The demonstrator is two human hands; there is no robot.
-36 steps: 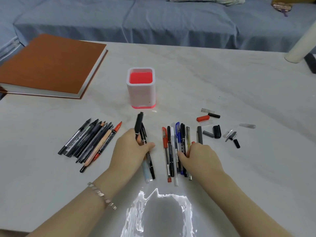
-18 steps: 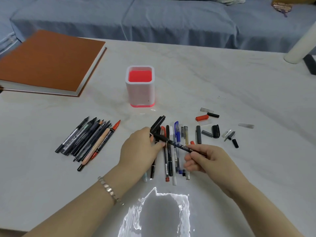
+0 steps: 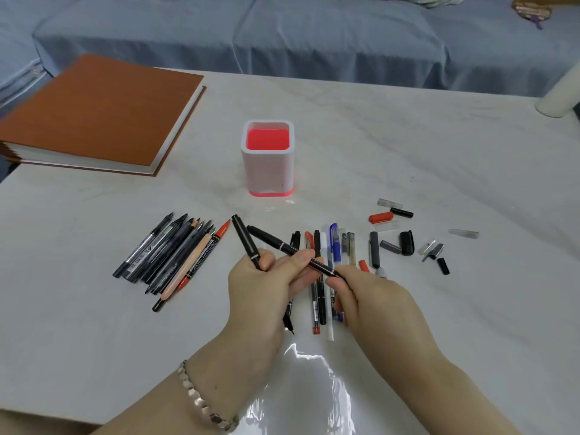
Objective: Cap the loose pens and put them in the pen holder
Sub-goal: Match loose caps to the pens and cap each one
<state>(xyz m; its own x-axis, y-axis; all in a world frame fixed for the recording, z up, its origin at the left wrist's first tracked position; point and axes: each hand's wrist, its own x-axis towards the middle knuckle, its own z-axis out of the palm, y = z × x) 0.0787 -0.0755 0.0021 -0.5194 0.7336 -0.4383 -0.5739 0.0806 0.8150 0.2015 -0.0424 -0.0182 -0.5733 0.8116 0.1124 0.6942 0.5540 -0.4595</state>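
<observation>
My left hand [image 3: 265,288] grips a black pen [image 3: 246,238] that points up and away, and its thumb also lies on a second black pen [image 3: 276,243]. My right hand [image 3: 370,296] pinches the near end of that second pen, which slants from upper left to lower right above the table. The white pen holder [image 3: 268,171] with a red inside stands behind the hands. Several pens [image 3: 326,249] lie in a row under the hands. A bundle of several capless pens [image 3: 171,255] lies to the left. Loose caps [image 3: 406,241] are scattered to the right.
A thick brown book [image 3: 100,111] lies at the back left of the white table [image 3: 439,152]. A white cylinder [image 3: 561,95] stands at the far right edge. A blue sofa [image 3: 314,36] runs behind the table. Glare shines on the table near my wrists.
Both hands lifted off the row. My right hand picked up a black pen and brought it to my left hand, which still holds its own pen, tilted more to the left now.
</observation>
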